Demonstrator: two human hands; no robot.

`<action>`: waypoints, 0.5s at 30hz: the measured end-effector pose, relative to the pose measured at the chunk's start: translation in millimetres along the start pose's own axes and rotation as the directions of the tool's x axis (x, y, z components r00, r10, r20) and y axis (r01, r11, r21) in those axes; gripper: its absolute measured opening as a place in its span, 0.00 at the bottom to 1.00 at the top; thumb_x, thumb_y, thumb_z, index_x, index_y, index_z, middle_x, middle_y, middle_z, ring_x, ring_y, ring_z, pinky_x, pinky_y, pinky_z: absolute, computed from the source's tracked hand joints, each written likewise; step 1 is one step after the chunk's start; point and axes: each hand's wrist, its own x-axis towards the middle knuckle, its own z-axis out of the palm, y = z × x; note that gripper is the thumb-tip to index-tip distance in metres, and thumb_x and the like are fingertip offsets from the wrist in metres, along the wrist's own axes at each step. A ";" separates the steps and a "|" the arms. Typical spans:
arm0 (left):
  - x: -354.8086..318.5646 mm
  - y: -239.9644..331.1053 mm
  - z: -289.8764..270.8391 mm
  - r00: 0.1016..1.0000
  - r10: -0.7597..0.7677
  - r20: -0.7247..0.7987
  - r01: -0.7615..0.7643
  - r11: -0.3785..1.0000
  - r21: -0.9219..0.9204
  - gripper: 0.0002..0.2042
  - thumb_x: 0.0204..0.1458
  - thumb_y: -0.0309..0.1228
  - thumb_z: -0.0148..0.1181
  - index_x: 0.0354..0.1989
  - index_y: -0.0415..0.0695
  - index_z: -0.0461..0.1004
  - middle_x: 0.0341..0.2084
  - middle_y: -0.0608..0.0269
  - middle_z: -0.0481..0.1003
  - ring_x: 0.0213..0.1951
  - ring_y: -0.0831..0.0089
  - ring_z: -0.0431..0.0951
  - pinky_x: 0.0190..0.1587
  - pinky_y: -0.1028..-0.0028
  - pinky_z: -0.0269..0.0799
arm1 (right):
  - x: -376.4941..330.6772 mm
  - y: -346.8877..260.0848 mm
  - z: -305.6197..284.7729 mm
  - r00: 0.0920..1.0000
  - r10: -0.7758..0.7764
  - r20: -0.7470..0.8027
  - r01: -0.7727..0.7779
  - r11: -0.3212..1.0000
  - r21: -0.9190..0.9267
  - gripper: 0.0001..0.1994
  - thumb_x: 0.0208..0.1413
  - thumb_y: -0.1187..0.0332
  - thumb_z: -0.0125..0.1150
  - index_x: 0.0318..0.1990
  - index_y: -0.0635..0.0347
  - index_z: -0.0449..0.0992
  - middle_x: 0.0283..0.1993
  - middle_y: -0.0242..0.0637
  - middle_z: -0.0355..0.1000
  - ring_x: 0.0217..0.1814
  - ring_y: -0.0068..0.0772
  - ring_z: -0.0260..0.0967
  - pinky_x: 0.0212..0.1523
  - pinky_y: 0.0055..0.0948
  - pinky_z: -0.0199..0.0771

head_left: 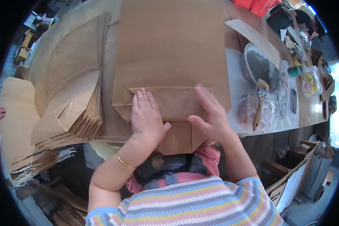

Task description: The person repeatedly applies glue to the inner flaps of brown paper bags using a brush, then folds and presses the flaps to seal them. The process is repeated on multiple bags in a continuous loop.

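In front of me a large brown paper bag (173,49) lies flat on the table, its folded bottom flap (173,100) turned toward me. My left hand (146,115) rests on the left part of that flap, palm down with the fingers stretched out. Over the right part of the flap, my right hand (213,116) has its thumb and fingers apart. Those fingers are a little blurred, and I cannot tell whether they touch the paper. Neither hand holds anything. A narrower folded piece of the paper (175,137) sticks out below the flap, past the table edge.
A fanned stack of brown paper bags (73,71) lies to the left, near bags with white string handles (66,153). At the far left edge another person's hand (2,113) shows. On the right are a round basin (261,64), a brush (260,101) and a phone (293,101).
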 end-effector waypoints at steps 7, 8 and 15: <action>42.8 5.0 1.1 0.811 0.326 -0.485 -0.398 0.916 -0.049 0.14 0.46 0.31 0.55 0.38 0.34 0.77 0.36 0.47 0.79 0.39 0.58 0.79 0.43 0.63 0.74 | -9.0 -12.9 -14.0 0.986 0.078 -0.145 -0.044 0.974 0.221 0.23 0.48 0.72 0.66 0.54 0.66 0.75 0.59 0.51 0.70 0.63 0.49 0.67 0.66 0.40 0.61; 40.1 -14.2 -10.3 0.828 0.316 -0.464 -0.349 0.937 0.016 0.13 0.45 0.31 0.55 0.35 0.35 0.77 0.34 0.48 0.78 0.38 0.59 0.79 0.41 0.64 0.74 | -5.6 -18.8 -10.9 0.993 0.027 -0.111 -0.003 0.977 0.215 0.22 0.48 0.73 0.66 0.53 0.66 0.75 0.58 0.50 0.71 0.62 0.49 0.68 0.66 0.41 0.60; -22.3 -200.2 -48.0 0.743 0.239 -0.625 -0.144 0.969 0.200 0.13 0.43 0.24 0.56 0.39 0.37 0.76 0.37 0.50 0.79 0.43 0.59 0.79 0.51 0.62 0.74 | 5.0 -17.1 5.6 0.998 -0.059 -0.014 0.060 0.985 0.161 0.18 0.49 0.77 0.62 0.50 0.66 0.76 0.56 0.49 0.73 0.62 0.47 0.68 0.67 0.43 0.59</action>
